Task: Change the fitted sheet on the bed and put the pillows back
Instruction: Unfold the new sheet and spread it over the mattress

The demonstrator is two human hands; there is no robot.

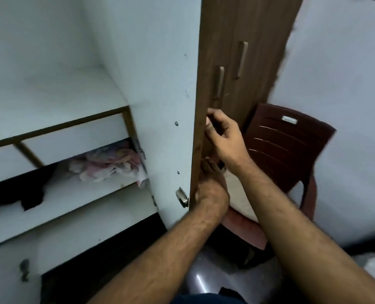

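Observation:
I stand at an open wardrobe. Its door (171,106), white inside and brown outside, is swung towards me. My right hand (222,137) is at the door's brown outer edge at mid height, with fingers and thumb curled and pinching at that edge. My left hand (212,187) lies lower along the same edge, fingers stretched upward against the outer face, just above the metal latch (182,196). A crumpled pink and white patterned cloth (107,165) lies on a middle shelf. No bed or pillow is in view.
A black garment (15,191) lies at the left of the same shelf (72,194). A maroon plastic chair (287,145) stands right of the door, with something white (237,194) on its seat. Closed brown wardrobe doors with handles (241,60) rise behind it. The floor below is dark.

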